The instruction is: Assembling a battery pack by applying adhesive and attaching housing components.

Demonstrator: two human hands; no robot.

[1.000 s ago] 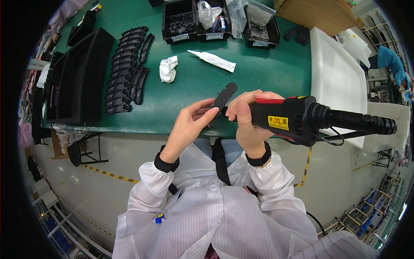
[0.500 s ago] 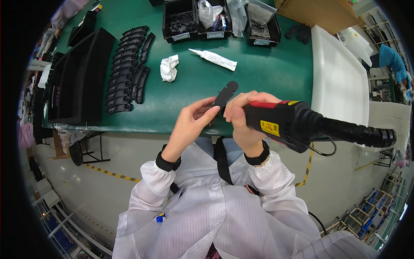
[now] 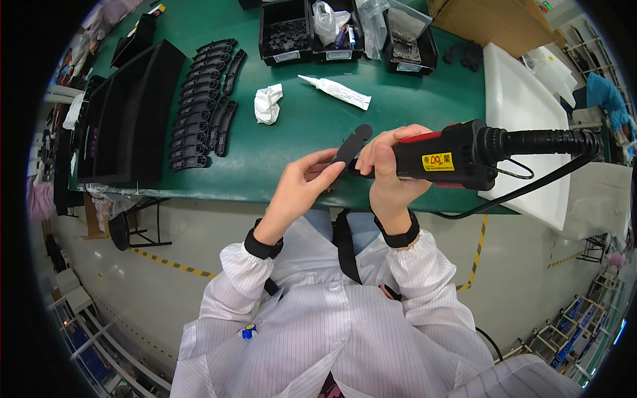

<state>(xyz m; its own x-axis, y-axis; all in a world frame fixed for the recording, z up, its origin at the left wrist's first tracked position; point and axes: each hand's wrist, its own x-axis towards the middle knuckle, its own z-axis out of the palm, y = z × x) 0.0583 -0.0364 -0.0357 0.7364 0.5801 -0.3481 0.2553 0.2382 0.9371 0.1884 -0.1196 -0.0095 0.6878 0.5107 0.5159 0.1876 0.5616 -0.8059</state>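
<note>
My left hand (image 3: 298,184) pinches a slim black plastic part (image 3: 354,142) between thumb and fingers, above the table's near edge. Its far end, rounded and notched, points away from me. My right hand (image 3: 393,192) is wrapped round a black-and-red electric screwdriver (image 3: 458,156) with a yellow label. The tool lies almost level, its cable end to the right and its front end toward the part. My right fingers hide the tip, so I cannot tell whether it touches the part. Beyond my hands lie a white tube (image 3: 338,91) with a pointed nozzle and a crumpled white tissue (image 3: 268,104).
Rows of curved black parts (image 3: 192,123) lie on the green table (image 3: 292,142), beside a black divided tray (image 3: 136,119). Black bins (image 3: 285,56) with small parts stand at the back. A white tray (image 3: 524,119) is at the right; the tool's black cable (image 3: 524,192) loops below it.
The screwdriver has swung from slanting down at its cable end to nearly level, and more of its cable shows. Both hands keep their holds. The whole view has shifted slightly.
</note>
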